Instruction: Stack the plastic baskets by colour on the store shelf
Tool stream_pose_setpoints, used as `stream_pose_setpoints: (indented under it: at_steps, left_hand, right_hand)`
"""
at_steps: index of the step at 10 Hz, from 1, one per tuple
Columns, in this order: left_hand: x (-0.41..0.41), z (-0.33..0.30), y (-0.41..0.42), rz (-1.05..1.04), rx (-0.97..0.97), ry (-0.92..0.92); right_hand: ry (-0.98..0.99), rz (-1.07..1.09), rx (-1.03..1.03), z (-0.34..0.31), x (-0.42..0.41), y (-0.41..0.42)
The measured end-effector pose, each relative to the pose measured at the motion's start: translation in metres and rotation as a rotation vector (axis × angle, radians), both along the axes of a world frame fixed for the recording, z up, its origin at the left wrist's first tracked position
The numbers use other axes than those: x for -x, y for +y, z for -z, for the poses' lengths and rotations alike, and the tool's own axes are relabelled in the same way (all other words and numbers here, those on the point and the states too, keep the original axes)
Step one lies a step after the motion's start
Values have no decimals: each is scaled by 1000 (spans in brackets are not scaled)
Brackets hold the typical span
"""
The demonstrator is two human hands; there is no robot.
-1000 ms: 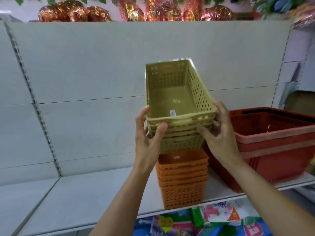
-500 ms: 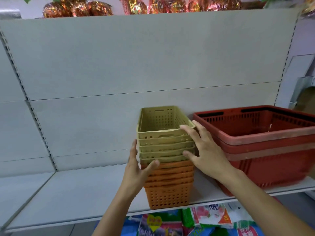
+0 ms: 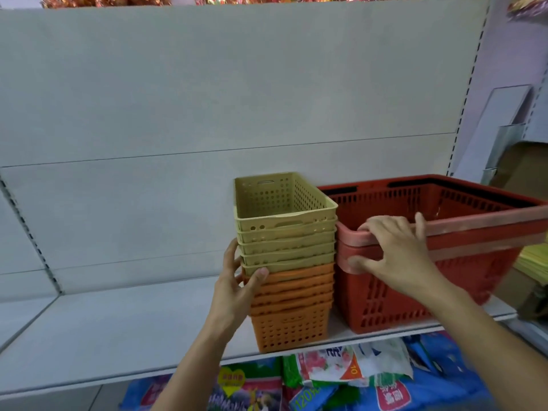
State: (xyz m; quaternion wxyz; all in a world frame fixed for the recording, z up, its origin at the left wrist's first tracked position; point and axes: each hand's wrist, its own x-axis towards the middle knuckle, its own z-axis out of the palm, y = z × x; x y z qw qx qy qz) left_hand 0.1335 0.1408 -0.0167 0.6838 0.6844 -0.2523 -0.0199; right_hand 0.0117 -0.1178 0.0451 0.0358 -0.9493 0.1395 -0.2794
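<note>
A nest of several yellow-green perforated baskets [image 3: 284, 229] sits on top of a nest of several orange baskets [image 3: 292, 318] on the white shelf [image 3: 118, 327]. My left hand [image 3: 237, 286] presses against the left side of the pile where yellow meets orange, thumb on the front of the lowest yellow basket. My right hand [image 3: 397, 253] is off the pile and rests on the near left rim of the big red shopping basket [image 3: 444, 262], fingers over the rim and thumb below it.
The red shopping basket stands right beside the pile, touching it. The white back panel [image 3: 207, 99] rises behind. Colourful packets [image 3: 341, 372] lie on the level below. Shiny wrapped goods line the top shelf. Folded grey panels [image 3: 498, 132] lean at far right.
The yellow baskets went down from mid-air onto the orange pile. My right hand then left them and moved right onto the red basket's rim. My left hand stays at the pile.
</note>
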Motion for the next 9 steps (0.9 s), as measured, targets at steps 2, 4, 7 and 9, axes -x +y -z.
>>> stream_pose_setpoints:
  at_steps: [2, 4, 7, 9]
  left_hand:
    - [1, 0, -1, -18, -11, 20]
    - [9, 2, -10, -54, -26, 9]
    - [29, -11, -13, -200, -360, -71]
    - [90, 25, 38, -51, -461, -97]
  right_hand:
    - [-94, -61, -9, 3, -26, -2]
    - [-82, -47, 107, 6, -26, 0]
    - [80, -60, -7, 4, 1, 46]
    - [285, -141, -117, 9, 54, 84]
